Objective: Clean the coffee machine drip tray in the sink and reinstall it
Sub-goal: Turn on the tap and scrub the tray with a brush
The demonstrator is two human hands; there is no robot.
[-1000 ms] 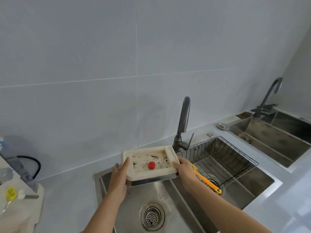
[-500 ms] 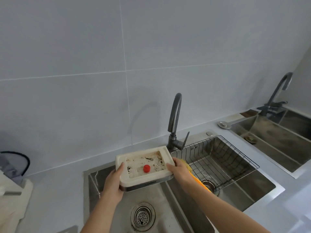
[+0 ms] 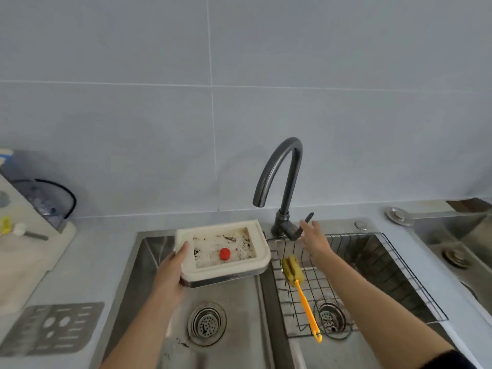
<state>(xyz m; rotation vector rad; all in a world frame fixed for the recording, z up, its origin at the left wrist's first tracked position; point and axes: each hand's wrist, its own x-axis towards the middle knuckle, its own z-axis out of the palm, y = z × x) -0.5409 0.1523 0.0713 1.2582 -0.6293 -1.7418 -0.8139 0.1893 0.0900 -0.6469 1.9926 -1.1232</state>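
Drip tray (image 3: 223, 253) gripped by left hand (image 3: 170, 271) over sink (image 3: 149, 251), right hand (image 3: 315, 239) spread, reaching toward faucet (image 3: 283, 187)

One camera sits on my head, looking forward and down from above onto the dark curved faucet (image 3: 286, 187), which stands just right of the frame's middle. The view is close, at arm's length: tiled wall (image 3: 213, 75) fills the frame behind the faucet, steel sink basins (image 3: 149, 262) lie before it.
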